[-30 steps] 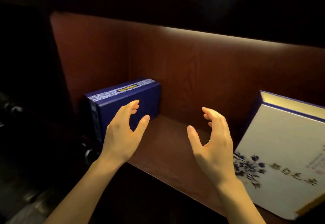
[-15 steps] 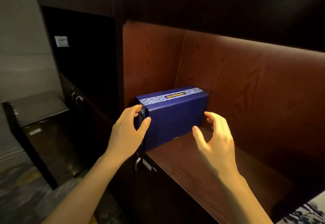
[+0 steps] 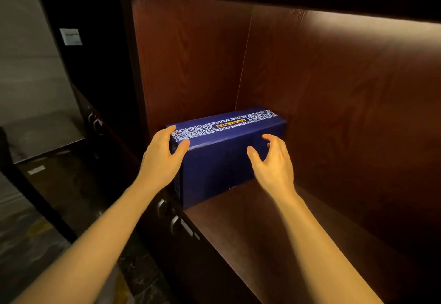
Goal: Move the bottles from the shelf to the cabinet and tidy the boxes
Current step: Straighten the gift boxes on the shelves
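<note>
Right hand [image 3: 274,165] moved across front of blue box [image 3: 222,162], grip released; left hand [image 3: 163,158] clasps box's near corner.

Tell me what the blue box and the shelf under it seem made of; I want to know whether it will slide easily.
The blue box looks like printed cardboard with a faint sheen: crisp folded edges and a patterned white band. The shelf looks like reddish-brown wood or wood-grain laminate, satin-smooth: grain lines show, and the light glows softly on it. Which, I cannot tell.
</note>
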`<state>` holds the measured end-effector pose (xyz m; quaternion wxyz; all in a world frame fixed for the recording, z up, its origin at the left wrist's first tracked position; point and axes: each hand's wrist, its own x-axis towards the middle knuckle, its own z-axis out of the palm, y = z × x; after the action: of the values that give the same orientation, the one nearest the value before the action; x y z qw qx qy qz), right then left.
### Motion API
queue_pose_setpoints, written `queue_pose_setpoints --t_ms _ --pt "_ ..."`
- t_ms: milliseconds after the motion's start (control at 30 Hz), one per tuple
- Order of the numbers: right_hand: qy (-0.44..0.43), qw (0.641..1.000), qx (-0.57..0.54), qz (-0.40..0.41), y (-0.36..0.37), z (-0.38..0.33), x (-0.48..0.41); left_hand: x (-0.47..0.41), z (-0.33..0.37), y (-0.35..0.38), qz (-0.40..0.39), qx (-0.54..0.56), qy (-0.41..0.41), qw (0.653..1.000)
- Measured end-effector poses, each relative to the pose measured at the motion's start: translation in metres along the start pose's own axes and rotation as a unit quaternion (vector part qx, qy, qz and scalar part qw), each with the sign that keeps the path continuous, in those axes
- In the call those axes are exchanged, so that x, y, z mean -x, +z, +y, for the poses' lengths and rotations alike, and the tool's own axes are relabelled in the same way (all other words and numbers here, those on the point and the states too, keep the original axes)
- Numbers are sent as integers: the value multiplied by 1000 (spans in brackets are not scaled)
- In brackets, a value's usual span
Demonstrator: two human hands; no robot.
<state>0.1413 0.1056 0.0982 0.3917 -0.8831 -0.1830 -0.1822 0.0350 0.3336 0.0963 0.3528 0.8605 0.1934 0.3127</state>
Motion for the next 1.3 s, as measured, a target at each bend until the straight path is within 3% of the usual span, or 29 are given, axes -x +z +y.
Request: queue_pose_setpoints --t_ms 400,733,1300 --pt "157 977 -104 -99 43 11 -64 -44 -17 22 -16 20 -89 996" --pt "169 978 -79 -96 62 6 -70 -41 -18 25 -9 21 -92 996" --pt "222 949 -205 -86 60 3 -71 40 2 18 19 20 -54 998"
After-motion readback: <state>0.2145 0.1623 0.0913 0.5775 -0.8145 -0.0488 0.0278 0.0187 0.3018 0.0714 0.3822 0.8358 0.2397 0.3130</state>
